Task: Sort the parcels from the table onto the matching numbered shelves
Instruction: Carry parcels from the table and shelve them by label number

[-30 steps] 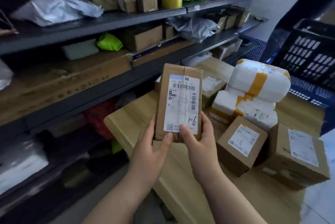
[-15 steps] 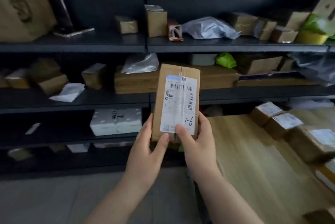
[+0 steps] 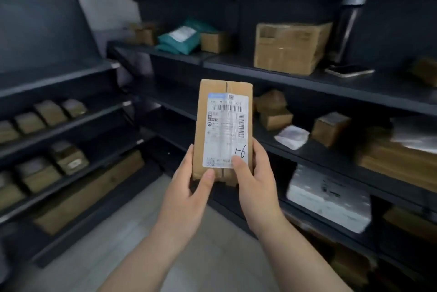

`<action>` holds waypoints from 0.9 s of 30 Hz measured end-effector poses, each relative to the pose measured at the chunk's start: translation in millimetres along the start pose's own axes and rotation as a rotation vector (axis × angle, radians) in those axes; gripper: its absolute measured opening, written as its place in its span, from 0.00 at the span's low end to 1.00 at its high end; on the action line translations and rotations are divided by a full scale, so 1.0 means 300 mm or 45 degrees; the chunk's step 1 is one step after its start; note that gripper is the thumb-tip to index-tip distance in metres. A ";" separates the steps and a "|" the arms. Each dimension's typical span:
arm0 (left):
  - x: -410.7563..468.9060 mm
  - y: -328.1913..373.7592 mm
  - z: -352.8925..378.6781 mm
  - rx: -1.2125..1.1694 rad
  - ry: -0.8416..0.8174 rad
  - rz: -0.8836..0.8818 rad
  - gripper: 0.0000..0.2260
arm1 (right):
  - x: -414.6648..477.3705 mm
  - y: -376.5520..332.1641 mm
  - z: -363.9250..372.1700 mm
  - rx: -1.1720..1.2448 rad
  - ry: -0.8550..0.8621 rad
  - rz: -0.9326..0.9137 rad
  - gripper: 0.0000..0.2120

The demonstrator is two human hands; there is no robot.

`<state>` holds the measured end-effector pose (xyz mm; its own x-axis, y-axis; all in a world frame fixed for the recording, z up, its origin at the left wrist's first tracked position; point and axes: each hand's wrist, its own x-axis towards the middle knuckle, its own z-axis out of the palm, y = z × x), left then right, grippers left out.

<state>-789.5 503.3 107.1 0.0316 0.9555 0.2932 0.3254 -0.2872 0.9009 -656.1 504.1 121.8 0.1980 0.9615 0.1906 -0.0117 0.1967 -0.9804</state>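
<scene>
Since the earlier frame the table is gone from view, and you now face a corner of the dark shelves [image 3: 307, 83]. The parcel [image 3: 222, 111] stays upright in front of you, above the floor. Your left hand [image 3: 186, 199] grips its lower left edge. Your right hand [image 3: 256, 178] grips the lower right, thumb on the label [image 3: 225, 130] marked 1-6.

Fine print on parcel [image 3: 223, 126] illegible.
</scene>
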 end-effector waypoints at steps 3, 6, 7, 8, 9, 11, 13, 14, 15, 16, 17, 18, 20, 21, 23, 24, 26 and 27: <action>0.033 -0.086 -0.215 0.053 0.181 -0.057 0.29 | 0.061 0.005 0.245 0.026 -0.237 -0.027 0.23; 0.052 -0.159 -0.384 0.069 0.357 -0.140 0.31 | 0.104 0.026 0.459 0.041 -0.411 -0.018 0.24; 0.059 -0.183 -0.436 0.078 0.419 -0.165 0.31 | 0.119 0.034 0.530 0.051 -0.471 -0.008 0.24; 0.067 -0.202 -0.481 0.094 0.477 -0.188 0.30 | 0.135 0.041 0.594 0.059 -0.526 0.000 0.24; 0.079 -0.221 -0.522 0.116 0.530 -0.203 0.29 | 0.153 0.050 0.654 0.071 -0.574 0.007 0.24; 0.107 -0.258 -0.595 0.178 0.626 -0.235 0.26 | 0.194 0.067 0.768 0.100 -0.667 0.020 0.23; 0.149 -0.299 -0.663 0.239 0.694 -0.266 0.24 | 0.246 0.082 0.876 0.120 -0.756 0.028 0.23; 0.179 -0.319 -0.695 0.261 0.726 -0.277 0.24 | 0.278 0.091 0.928 0.130 -0.793 0.032 0.23; 0.212 -0.340 -0.729 0.279 0.759 -0.282 0.24 | 0.314 0.098 0.978 0.141 -0.826 0.033 0.23; 0.248 -0.359 -0.761 0.303 0.793 -0.282 0.24 | 0.352 0.104 1.029 0.148 -0.855 0.029 0.23; 0.288 -0.377 -0.791 0.327 0.826 -0.284 0.25 | 0.393 0.107 1.078 0.152 -0.882 0.023 0.23; 0.332 -0.391 -0.820 0.345 0.860 -0.290 0.24 | 0.437 0.108 1.126 0.155 -0.909 0.013 0.23; 0.427 -0.416 -0.875 0.363 0.934 -0.299 0.24 | 0.533 0.105 1.221 0.169 -0.971 -0.009 0.22; 0.476 -0.427 -0.902 0.372 0.968 -0.305 0.24 | 0.584 0.103 1.268 0.178 -1.004 -0.018 0.21; 0.573 -0.455 -0.954 0.398 1.019 -0.316 0.24 | 0.683 0.105 1.361 0.197 -1.071 -0.040 0.21; 0.618 -0.472 -0.980 0.411 1.041 -0.320 0.24 | 0.728 0.111 1.405 0.205 -1.099 -0.051 0.21; 0.695 -0.508 -1.026 0.432 1.093 -0.323 0.24 | 0.802 0.128 1.487 0.206 -1.148 -0.071 0.21; 0.726 -0.528 -1.047 0.435 1.118 -0.321 0.24 | 0.831 0.139 1.527 0.201 -1.169 -0.073 0.21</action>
<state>-1130.9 735.7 128.8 -0.7472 0.5562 0.3638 0.4872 0.0861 0.8690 -1056.2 840.0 151.3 -0.6493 0.7113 0.2693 -0.1720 0.2075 -0.9630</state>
